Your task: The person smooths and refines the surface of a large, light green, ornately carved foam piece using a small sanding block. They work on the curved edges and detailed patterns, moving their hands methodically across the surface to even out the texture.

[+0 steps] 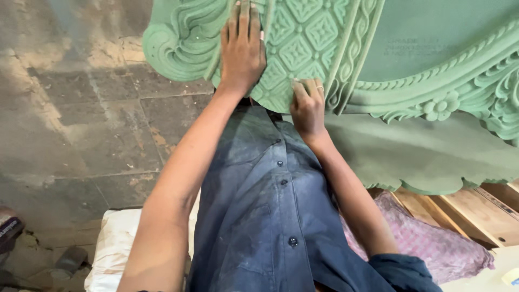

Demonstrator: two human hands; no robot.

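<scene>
**Green carved panel under both our hands**

Blue shirt (270,216) cloth fills the nearest part of our view, dusty and buttoned down the front, with our bare forearms reaching away over it. Beside us on the right lies a pink checked cloth (432,243), and past it some pale wooden boards (476,211). On the left a white sack (116,243) sits under us on the grey stone floor (81,124).

Further out, our right hand (308,108) presses on the lower edge of the carved green panel (432,146). Its fingers are curled down, pinching something small and pale against the carving; we cannot tell what it is. A ring shows on one finger.

Beyond that, our left hand (243,48) lies flat and open on the panel, fingers stretched out together, holding nothing, just bracing the surface beside a scroll-shaped corner.

The panel spreads across the top and right of our view, with diamond lattice, rope borders and flower shapes cut into it.
</scene>
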